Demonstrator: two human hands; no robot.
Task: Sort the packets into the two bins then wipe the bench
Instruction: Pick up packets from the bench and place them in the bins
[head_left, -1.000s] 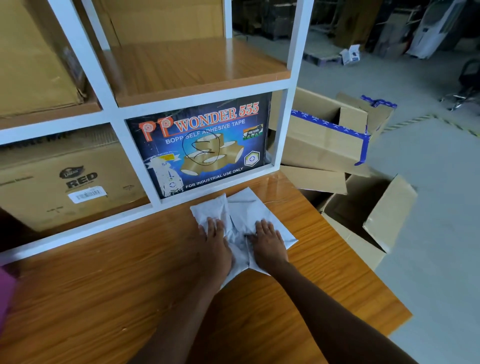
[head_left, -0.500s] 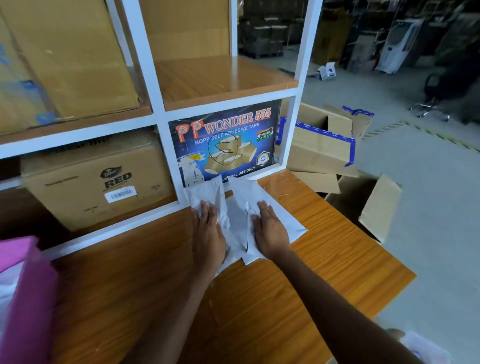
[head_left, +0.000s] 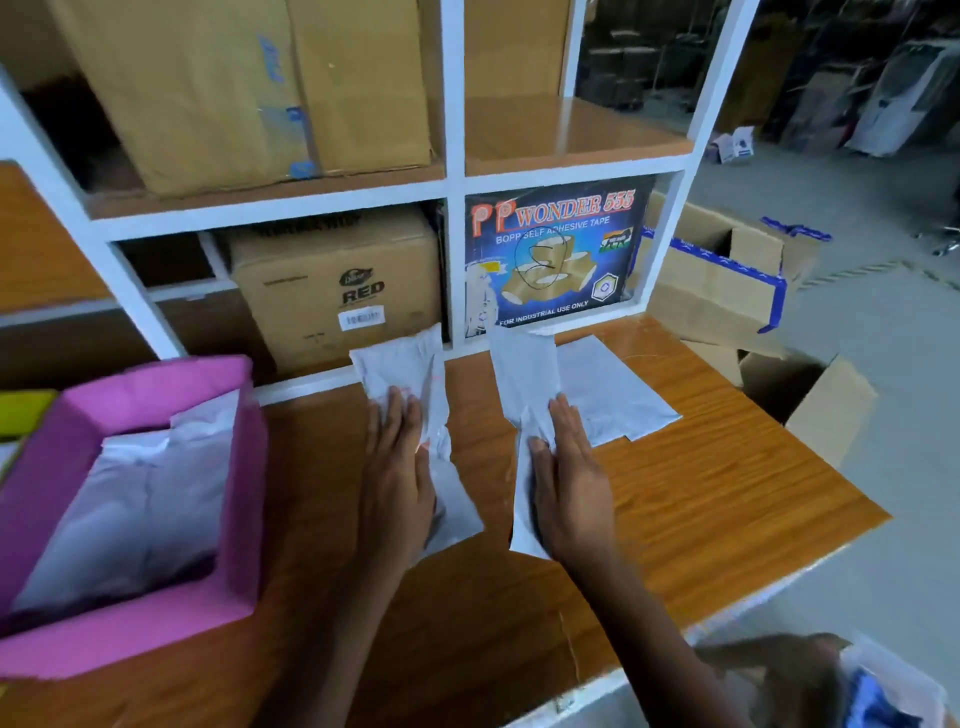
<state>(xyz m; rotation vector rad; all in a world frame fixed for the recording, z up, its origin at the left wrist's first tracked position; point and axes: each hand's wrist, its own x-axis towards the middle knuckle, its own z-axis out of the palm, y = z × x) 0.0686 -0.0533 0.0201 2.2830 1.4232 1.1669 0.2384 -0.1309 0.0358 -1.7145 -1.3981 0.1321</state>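
white shelving (head_left: 451, 176), cardboard boxes (head_left: 337, 283), grey floor (head_left: 883, 312)

This is looking like a warehouse packing area: brown cartons (head_left: 332, 280) are filling a white shelf unit (head_left: 452, 182), a box of industrial adhesive tape (head_left: 556, 254) is sitting in one bay, open cartons (head_left: 717, 275) are lying on the grey floor (head_left: 857, 332) beside the wooden table (head_left: 727, 467), and stacked goods (head_left: 831, 78) are crowding the dim background.
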